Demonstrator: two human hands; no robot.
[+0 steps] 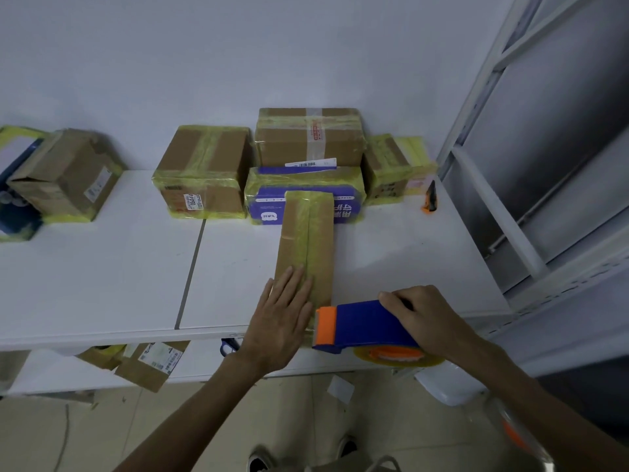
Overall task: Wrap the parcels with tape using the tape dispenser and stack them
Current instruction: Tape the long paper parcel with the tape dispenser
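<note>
A long, narrow cardboard parcel lies lengthwise on the white table, with a strip of yellowish tape down its middle. My left hand presses flat on its near end, fingers straight. My right hand grips the blue and orange tape dispenser at the parcel's near edge, with its yellow tape roll below. Behind, a taped brown parcel sits stacked on a purple taped parcel.
Another taped box stands left of the stack and one to its right. A tilted box sits at the far left. An orange utility knife lies near the metal shelving. Cardboard lies under the table.
</note>
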